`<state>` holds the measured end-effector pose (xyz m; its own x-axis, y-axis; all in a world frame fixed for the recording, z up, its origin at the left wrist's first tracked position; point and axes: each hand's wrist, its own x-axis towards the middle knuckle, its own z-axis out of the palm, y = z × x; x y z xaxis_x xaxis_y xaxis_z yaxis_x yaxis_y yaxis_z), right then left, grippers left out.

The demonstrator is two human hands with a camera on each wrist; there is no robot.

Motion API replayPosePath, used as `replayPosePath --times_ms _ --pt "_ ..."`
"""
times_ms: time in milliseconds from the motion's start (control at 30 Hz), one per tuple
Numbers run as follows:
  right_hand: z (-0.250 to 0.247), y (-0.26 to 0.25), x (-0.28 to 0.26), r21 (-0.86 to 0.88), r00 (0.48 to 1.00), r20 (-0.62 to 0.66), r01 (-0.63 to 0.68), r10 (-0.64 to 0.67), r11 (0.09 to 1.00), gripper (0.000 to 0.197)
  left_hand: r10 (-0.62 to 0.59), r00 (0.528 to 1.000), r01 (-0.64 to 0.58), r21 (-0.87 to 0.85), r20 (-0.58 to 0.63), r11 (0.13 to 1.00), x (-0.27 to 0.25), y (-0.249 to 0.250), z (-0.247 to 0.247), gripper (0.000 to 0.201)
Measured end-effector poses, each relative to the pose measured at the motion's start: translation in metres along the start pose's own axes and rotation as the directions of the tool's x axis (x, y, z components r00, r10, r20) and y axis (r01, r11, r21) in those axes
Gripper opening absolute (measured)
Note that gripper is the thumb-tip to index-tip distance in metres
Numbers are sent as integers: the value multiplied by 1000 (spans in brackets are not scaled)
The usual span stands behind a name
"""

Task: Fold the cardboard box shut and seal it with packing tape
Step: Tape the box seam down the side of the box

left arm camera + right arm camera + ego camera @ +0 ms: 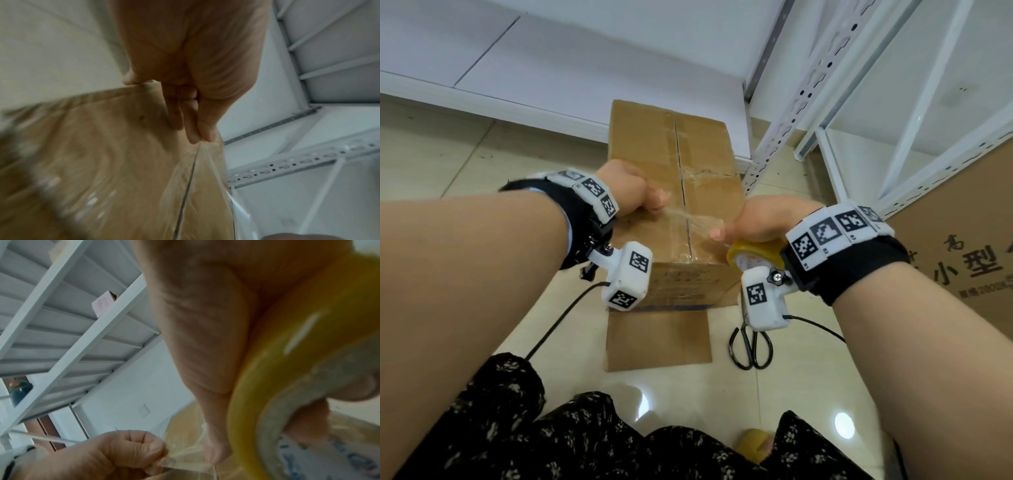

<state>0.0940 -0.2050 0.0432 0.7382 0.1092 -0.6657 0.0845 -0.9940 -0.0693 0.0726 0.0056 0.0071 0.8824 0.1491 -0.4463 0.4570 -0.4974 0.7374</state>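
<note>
Left hand [631, 192] pinches tape strip [688, 219] — right hand [760, 219] grips roll [753, 255]

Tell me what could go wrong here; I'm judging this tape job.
The strip stretched between the left hand and right hand hangs above the box, so it may wrinkle or stick to itself. It crosses the seam rather than following it, leaving gaps. The scissors lie on the floor while both hands are occupied.

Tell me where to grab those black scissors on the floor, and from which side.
Take the scissors by the two handle loops, coming from the near side. The loops lie flat on the tile, pointing toward the person, while the blade end is hidden under the right wrist camera. Both hands are busy with tape for now.
</note>
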Motion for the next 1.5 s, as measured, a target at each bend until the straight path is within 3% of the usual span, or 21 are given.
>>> replayPosePath --times_ms 67,133,233,333,467,533,600,733,833,1000,1167,1233,1300,1400,1500 --pt "-6 -3 -5 115 998 34 45 -49 992 52 8 998 -7 26 -59 1000 -1 3 -13 39" --pt "-16 -6 -11 178 990 9 135 -139 975 50 5 992 -16 -84 -127 996 -1 5 -24 39" --pt "-25 -16 -16 243 970 -23 241 -243 940 51 -60 995 33 -305 -80 952 1 -2 -37 12" --pt "-20 -28 -18 328 956 -45 289 -291 900 48 -160 986 136 -321 -50 937 -6 1 -52 22" --pt "-13 -35 -26 402 947 -17 299 -320 865 44 -96 992 59 -361 -85 931 -19 -12 -57 18" --pt "-11 -34 -30 383 944 3 303 -329 873 40 -65 994 30 -363 -87 931 -24 -27 -51 9" --pt "-6 -33 -32 307 951 5 294 -310 905 50 -51 994 10 -397 -92 918 -34 -46 -42 5" --pt "6 -37 -33 58 960 -21 281 -281 958 56 -127 984 67 -391 -128 918 -51 -84 -22 24" --pt "8 -47 -34 -56 949 57 314 -311 948 51 -197 969 96 -504 -151 858 -59 -106 -11 32" --pt "-1 -64 -34 -114 940 90 337 -328 935 54 -179 968 47 -572 -178 819 -56 -116 -12 30" --pt "-3 -72 -36 -139 937 48 349 -346 927 52 -235 962 110 -592 -138 799 -48 -128 -13 23" --pt "0 -71 -38 -43 924 41 382 -380 923 46 -315 938 189 -551 -142 813 -47 -139 -14 21" --pt "1 -69 -36 -5 923 23 384 -383 923 32 -333 933 194 -591 -135 783 -48 -148 -11 17" --pt "1 -68 -29 -148 941 7 336 -339 930 28 -277 955 141 -658 -107 740 -52 -153 -5 22" --pt "-2 -69 -24 -245 958 -21 273 -286 930 37 -265 951 110 -621 -162 776 -51 -151 -3 8"
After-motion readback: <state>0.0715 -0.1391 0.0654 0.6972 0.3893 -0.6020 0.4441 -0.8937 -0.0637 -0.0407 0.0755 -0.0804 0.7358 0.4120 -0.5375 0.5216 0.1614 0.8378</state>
